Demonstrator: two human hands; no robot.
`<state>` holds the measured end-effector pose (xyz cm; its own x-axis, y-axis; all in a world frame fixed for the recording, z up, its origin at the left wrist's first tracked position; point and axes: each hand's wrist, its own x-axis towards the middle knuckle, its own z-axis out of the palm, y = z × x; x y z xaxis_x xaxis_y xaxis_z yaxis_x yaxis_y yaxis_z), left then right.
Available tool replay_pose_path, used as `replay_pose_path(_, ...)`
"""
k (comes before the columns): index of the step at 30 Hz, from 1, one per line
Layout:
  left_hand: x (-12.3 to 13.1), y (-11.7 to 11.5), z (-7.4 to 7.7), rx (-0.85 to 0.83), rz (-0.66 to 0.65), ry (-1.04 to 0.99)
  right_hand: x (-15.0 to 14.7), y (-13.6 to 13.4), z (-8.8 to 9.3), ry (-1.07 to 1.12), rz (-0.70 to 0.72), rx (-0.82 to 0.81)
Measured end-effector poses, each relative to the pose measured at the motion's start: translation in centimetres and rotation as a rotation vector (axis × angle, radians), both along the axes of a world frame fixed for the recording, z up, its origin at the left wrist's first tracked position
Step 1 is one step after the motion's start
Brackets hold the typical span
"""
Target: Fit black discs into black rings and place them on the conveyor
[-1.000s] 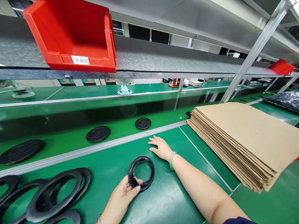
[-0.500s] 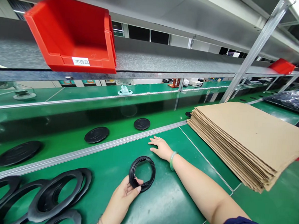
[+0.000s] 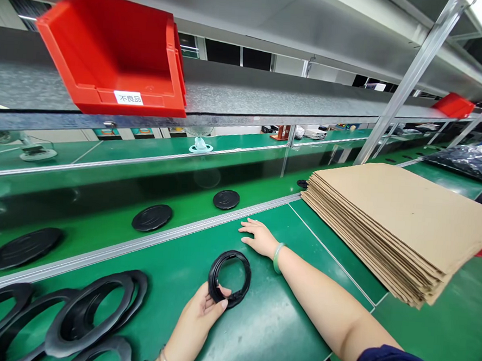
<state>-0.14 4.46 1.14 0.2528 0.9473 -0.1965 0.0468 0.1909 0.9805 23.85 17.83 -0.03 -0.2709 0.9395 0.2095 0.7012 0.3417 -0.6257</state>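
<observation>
Between the thumb and fingers of my left hand [image 3: 199, 322] is a black ring [image 3: 245, 276], gripped at its lower left side and held tilted above the green tabletop [image 3: 268, 329]. My right hand [image 3: 258, 239] reaches forward with its fingers apart and nothing in it, close to the metal rail along the conveyor belt. A black disc [image 3: 226, 200] lies on the green belt just beyond it. Several larger black rings [image 3: 89, 315] lie overlapping on the table to the left of my left hand.
More black discs [image 3: 152, 217] sit along the belt. A tall stack of brown cardboard sheets [image 3: 410, 212] stands at the right. Overhead, a red bin [image 3: 118, 58] rests on a grey shelf [image 3: 270, 95], and a metal post [image 3: 406, 84] rises behind the cardboard.
The black discs on the belt have shifted slightly to the left. Both of my hands keep nearly the same position, and the ring stays in the left one.
</observation>
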Motion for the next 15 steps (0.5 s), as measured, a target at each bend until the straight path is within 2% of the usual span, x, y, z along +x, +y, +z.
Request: replay_pose_path(15,-0.03,0.03,0.12,-0.008,0.003,0.001,-0.03,-0.04,0.06,0.004,0.0,0.0)
